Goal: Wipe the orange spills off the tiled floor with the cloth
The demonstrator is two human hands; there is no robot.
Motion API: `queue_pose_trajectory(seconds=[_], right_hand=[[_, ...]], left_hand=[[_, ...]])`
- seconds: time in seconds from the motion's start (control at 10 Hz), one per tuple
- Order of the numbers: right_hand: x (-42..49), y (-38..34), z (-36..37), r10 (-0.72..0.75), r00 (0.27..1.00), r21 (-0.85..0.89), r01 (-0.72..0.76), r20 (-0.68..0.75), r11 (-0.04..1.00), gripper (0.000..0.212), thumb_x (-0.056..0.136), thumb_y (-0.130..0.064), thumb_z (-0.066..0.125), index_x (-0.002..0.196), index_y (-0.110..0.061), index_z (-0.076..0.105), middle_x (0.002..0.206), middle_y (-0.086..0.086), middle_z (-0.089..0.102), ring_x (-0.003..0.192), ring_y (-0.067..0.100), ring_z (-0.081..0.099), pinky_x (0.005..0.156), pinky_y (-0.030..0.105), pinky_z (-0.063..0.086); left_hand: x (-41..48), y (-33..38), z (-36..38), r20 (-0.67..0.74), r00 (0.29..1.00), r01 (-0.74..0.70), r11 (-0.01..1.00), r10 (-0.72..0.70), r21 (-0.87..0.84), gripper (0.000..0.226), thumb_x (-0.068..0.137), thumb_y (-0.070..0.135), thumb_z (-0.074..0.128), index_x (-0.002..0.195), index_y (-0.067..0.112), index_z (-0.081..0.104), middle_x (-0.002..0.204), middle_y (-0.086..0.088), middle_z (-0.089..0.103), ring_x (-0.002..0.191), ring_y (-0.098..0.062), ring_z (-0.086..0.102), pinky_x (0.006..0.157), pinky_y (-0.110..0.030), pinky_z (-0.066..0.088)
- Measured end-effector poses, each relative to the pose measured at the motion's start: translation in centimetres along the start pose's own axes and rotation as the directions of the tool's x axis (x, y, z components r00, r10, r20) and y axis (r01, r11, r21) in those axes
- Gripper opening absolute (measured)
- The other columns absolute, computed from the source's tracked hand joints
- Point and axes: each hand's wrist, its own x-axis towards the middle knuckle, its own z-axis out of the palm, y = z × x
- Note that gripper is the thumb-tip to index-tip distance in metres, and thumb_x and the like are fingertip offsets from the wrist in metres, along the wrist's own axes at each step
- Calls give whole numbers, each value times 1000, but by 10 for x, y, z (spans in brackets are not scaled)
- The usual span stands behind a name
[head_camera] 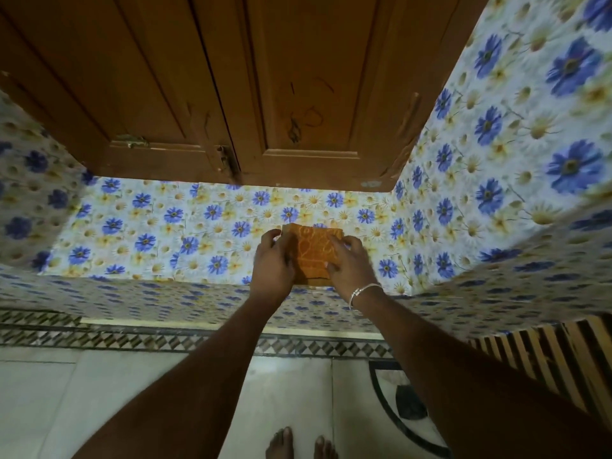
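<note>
**A:** Both hands are up at the bench [149, 233], and the cloth [313, 251] sits between them, lying on the flowered covering close to the front edge.

**B:** The left hand [273, 260] has its fingers curled over the cloth's left side. The right hand [347, 263] clasps the right side, thumb down on top. So each hand is grasping the cloth, not just resting on it.

**A:** Why two hands? The cloth is folded into a neat square pad, and a grip on both edges looks meant to keep the fold together as it is handled.

**B:** It reads as towelling: orange, thick and soft, with a paler looping pattern woven in. That should soak up liquid well.

**A:** The bench covering looks smooth and sheet-like, printed with blue and yellow flowers, and it runs up the side walls too. Worn wooden cupboard doors [298, 94] hang above it.

**B:** Down below is the floor [99, 392], pale glossy tiles with a patterned border strip, and bare feet [298, 445] at the bottom edge.

**A:** No spills show on the stretch of floor in view, so by the look of it the wiping has not begun here.
</note>
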Motion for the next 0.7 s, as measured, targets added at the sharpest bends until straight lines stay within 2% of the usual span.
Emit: queue_pose_trajectory(seconds=[0.1,0.2,0.3,0.5,0.6,0.7], right_hand=[[5,-1,8,-74,988,-222,42,-135,974,60,103,-35,42,158,-29,18,168,2,1,154,26,-2,121,50,17],[16,-1,18,-186,980,-357,151,-66,922,62,106,-39,25,160,-22,-1,167,-1,-16,152,19,-20,125,49,-1],[20,11,36,-127,991,-360,102,-47,927,63,106,-44,16,160,-19,-5,167,-2,-13,153,16,-16,125,49,0],[21,19,48,-118,989,-337,82,-85,938,62,105,-45,13,160,-20,-2,168,-1,-7,154,16,-10,125,46,-1],[20,13,40,-97,994,-342,72,-56,937,63,105,-46,12,160,-20,-6,168,-1,-10,153,16,-14,125,46,-4],[9,3,29,-72,990,-278,35,-124,960,64,105,-50,13,160,-22,-5,167,-2,-15,153,16,-17,124,44,-7]], left_hand=[[3,-5,9,-17,998,-62,985,66,160,52,110,33,42,159,18,39,169,-12,28,156,-35,26,121,-52,24],[8,-7,20,149,976,-197,941,160,275,67,108,53,13,167,22,8,175,0,-2,161,-18,-9,130,-48,0],[14,-22,33,220,963,-229,897,153,378,70,106,56,5,166,20,-3,174,-1,-9,159,-17,-18,130,-50,-2],[15,-26,41,211,966,-220,898,147,382,66,111,50,14,166,17,-1,175,-3,-6,160,-20,-14,130,-49,0],[14,-18,30,255,960,-209,902,116,377,67,110,52,10,166,18,-4,175,-3,-9,159,-19,-18,130,-50,-4],[3,-7,16,204,969,-199,933,141,301,74,103,60,0,166,22,-4,174,-1,-10,159,-17,-18,129,-48,-8]])
